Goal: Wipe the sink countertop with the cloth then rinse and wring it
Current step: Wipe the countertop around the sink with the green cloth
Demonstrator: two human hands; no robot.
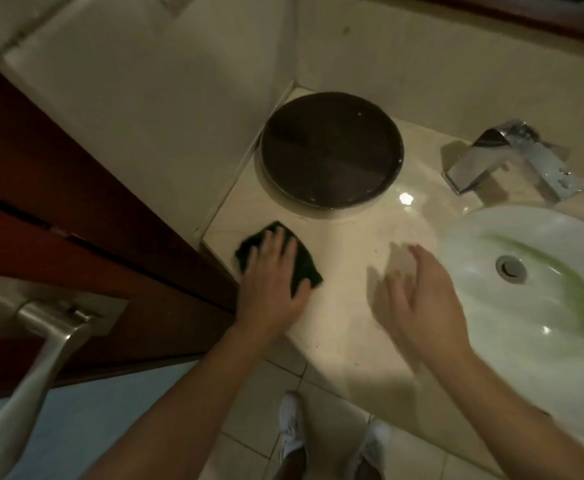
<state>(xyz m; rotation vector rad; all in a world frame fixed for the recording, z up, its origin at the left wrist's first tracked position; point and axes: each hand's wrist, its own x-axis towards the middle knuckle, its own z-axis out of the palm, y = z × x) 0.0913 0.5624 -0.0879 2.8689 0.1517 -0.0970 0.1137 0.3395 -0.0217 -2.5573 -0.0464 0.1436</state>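
Note:
A dark cloth (304,268) lies flat on the cream countertop (346,306) near its left front corner. My left hand (271,282) presses down on the cloth with fingers spread, covering its middle. My right hand (418,299) hovers over the countertop just left of the white sink basin (525,306), fingers apart, blurred, holding nothing. The basin has a metal drain (511,268) and a greenish streak inside.
A round dark tray (332,150) stands at the back left of the counter, against the wall. A chrome faucet (512,161) sits behind the basin. A brown door with a metal lever handle (44,327) is at the left. My white shoes (292,427) stand on the tiled floor below.

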